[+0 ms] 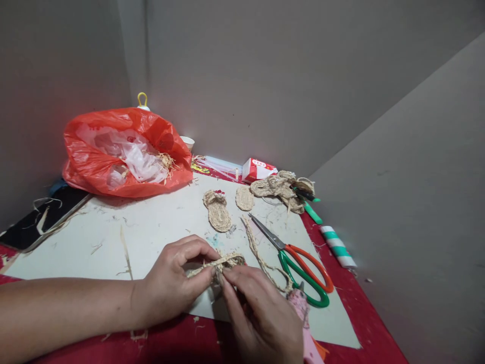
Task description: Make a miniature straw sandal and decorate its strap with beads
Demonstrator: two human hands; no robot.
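My left hand [176, 280] and my right hand [261, 313] meet at the front of a grey board [159, 227]. Both pinch a braided straw cord [223, 263], part of which is coiled into a small flat piece between my fingertips. The braid's loose end [261, 255] trails to the right towards a pair of scissors [299, 260] with one orange and one green handle. A finished little straw sandal [217, 211] lies just beyond my hands, with a small oval straw sole [244, 198] beside it.
A red plastic bag [125, 151] with clear plastic and straw sits at the back left. A dark phone [45, 217] lies at the left edge. More straw pieces [280, 188], a red-white box [257, 169], a green-white striped roll [337, 246] and a pink tool [303, 318] lie right, on a red tablecloth [364, 323].
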